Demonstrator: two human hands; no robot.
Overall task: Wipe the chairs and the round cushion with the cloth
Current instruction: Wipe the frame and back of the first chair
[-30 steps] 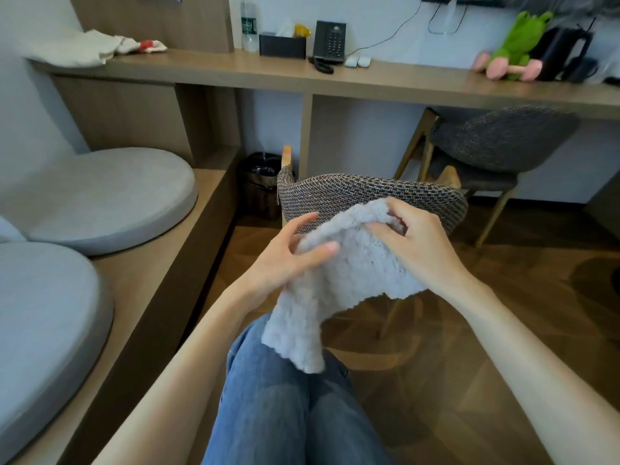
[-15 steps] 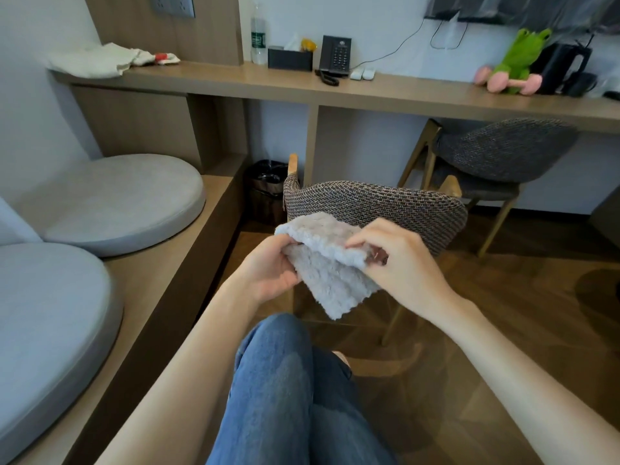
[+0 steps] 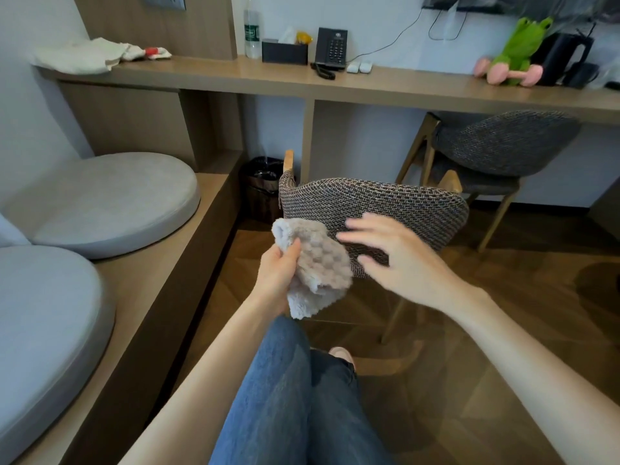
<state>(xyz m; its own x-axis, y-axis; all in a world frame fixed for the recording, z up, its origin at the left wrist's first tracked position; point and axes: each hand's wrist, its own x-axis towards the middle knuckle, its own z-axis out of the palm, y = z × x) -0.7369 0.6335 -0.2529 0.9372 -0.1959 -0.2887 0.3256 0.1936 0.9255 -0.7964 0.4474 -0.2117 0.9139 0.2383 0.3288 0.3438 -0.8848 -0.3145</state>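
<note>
**Head view: cloth bunched in the left hand, right hand free at the near chair**

The left hand (image 3: 276, 280) grips a folded, fluffy pale cloth (image 3: 322, 266), thumb pressed across its front and fingers curled behind it. The cloth sits just left of the woven backrest of the near chair (image 3: 402, 206). Whether it touches the weave cannot be told.

The right hand (image 3: 399, 260) is spread and relaxed, fingers apart and slightly blurred, holding nothing. It lies in front of the lower part of that backrest, just right of the cloth. Contact with the chair is unclear.

A second chair (image 3: 503, 142) of the same dark weave stands far right, tucked under the long wooden desk (image 3: 385, 87).

On the left, two grey round cushions lie on a low wooden bench (image 3: 157, 283): the far cushion (image 3: 110, 203) and the near cushion (image 3: 43, 317), well apart from both hands.

The person's legs in blue jeans (image 3: 285, 397) fill the near centre. A dark bin (image 3: 261, 186) stands under the desk, beyond the near chair. On the desk are a black telephone (image 3: 332, 47) and, far right, a green frog toy (image 3: 523, 45).
</note>
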